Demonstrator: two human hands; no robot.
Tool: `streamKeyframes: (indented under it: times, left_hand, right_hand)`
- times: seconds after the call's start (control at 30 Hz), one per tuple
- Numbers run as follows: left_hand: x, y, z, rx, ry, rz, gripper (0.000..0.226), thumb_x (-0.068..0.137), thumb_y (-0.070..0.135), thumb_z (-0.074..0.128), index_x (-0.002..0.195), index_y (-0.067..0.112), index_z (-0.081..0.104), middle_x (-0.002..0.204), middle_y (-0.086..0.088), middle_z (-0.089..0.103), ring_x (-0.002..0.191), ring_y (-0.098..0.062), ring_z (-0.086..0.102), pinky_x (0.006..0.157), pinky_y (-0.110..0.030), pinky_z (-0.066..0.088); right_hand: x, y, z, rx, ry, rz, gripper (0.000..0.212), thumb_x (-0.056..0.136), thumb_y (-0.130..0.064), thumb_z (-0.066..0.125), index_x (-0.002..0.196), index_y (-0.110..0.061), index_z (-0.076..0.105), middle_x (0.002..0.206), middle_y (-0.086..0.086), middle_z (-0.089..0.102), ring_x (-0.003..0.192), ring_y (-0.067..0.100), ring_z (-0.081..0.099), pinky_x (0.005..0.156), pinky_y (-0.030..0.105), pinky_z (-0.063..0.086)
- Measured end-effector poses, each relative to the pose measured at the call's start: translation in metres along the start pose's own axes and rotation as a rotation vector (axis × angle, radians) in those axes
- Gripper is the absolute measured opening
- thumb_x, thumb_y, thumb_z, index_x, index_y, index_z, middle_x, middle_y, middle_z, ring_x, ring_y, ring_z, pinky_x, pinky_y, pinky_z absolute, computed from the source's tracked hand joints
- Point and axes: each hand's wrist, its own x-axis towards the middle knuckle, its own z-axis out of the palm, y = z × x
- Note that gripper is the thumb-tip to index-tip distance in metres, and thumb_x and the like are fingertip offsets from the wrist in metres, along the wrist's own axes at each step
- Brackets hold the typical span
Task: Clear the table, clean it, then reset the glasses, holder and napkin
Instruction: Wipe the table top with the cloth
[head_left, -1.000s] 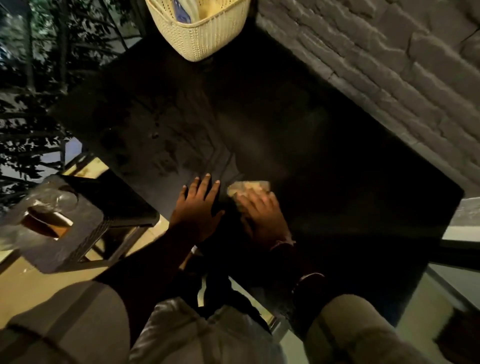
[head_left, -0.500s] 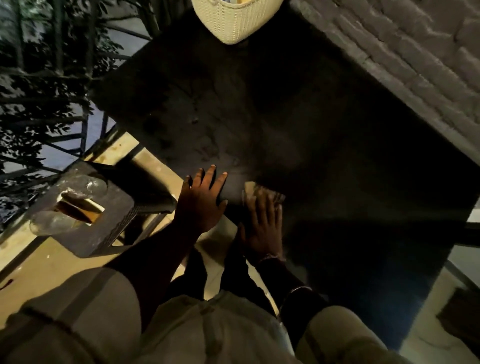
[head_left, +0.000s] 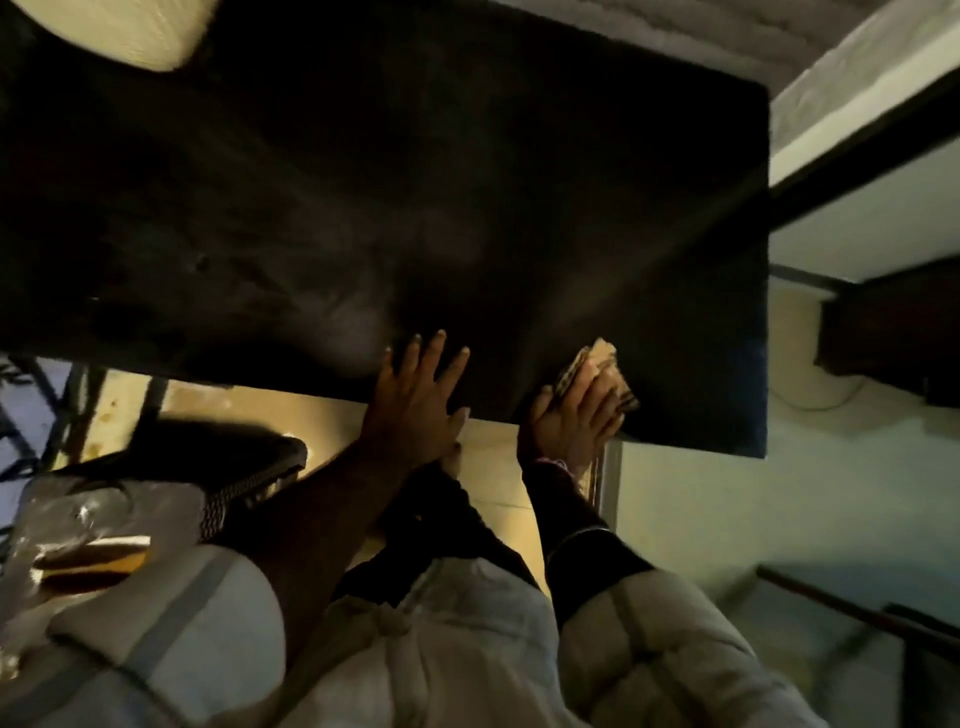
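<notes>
Dim light, frame smeared by blur. Dark table (head_left: 467, 182) filling the upper part of the head view, its near edge running from the left side down toward the lower right. Left hand (head_left: 415, 400) flat on that near edge, fingers straight and spread, palm down, nothing in its grasp; bare forearm trailing back toward the body. Right hand (head_left: 576, 415) a little to the right of it, also at the near edge, pressed down on a folded cloth (head_left: 597, 364) (tan, with a darker checked border showing along its edges). Fingers laid over the cloth and bent slightly over it, thumb on the left side; hard to tell through the blur whether truly gripping or only pressing. Cloth lying on the tabletop, sticking out beyond the fingertips, well short of the table's right end. Hands near each other but not touching. Dark sleeve with a pale cuff line on the right wrist, pale padded jacket below.

Cream woven basket (head_left: 130, 31) at the table's far left corner, cut off by the top of the frame. Lower left, a dark chair (head_left: 249, 467) beside the table, with clear glassware (head_left: 78, 519) blurred on the surface next to it. Pale wall and floor to the right.
</notes>
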Motion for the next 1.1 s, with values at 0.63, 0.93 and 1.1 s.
streamKeyframes:
  times: [0.63, 0.93, 1.1]
  left_hand:
    - [-0.048, -0.112, -0.007, -0.136, 0.248, -0.466, 0.073, 0.084, 0.048, 0.059, 0.149, 0.019, 0.049, 0.154, -0.014, 0.047, 0.131, -0.04, 0.05, 0.105, -0.051, 0.045]
    - [-0.057, -0.158, -0.005, -0.136, 0.288, -0.583, 0.075, 0.084, 0.054, 0.06, 0.15, 0.02, 0.049, 0.155, -0.015, 0.046, 0.13, -0.042, 0.05, 0.107, -0.052, 0.044]
    - [-0.05, -0.181, -0.016, -0.172, 0.282, -0.701, 0.076, 0.084, 0.057, 0.061, 0.151, 0.023, 0.048, 0.157, -0.012, 0.044, 0.135, -0.041, 0.046, 0.109, -0.052, 0.041]
  right_hand:
    - [-0.053, -0.139, 0.021, -0.114, -0.273, -1.261, 0.073, 0.097, -0.051, 0.042, 0.161, -0.026, 0.019, 0.168, 0.01, 0.015, 0.155, 0.037, 0.009, 0.123, 0.061, 0.009]
    - [-0.044, -0.221, 0.042, -0.112, -0.185, -1.048, 0.074, 0.098, -0.057, 0.038, 0.162, -0.026, 0.016, 0.169, 0.01, 0.013, 0.156, 0.036, 0.006, 0.124, 0.059, 0.001]
    - [-0.008, -0.253, 0.044, -0.154, -0.207, -1.511, 0.066, 0.099, -0.054, 0.038, 0.159, -0.031, 0.024, 0.168, 0.005, 0.021, 0.156, 0.033, 0.012, 0.122, 0.06, 0.014]
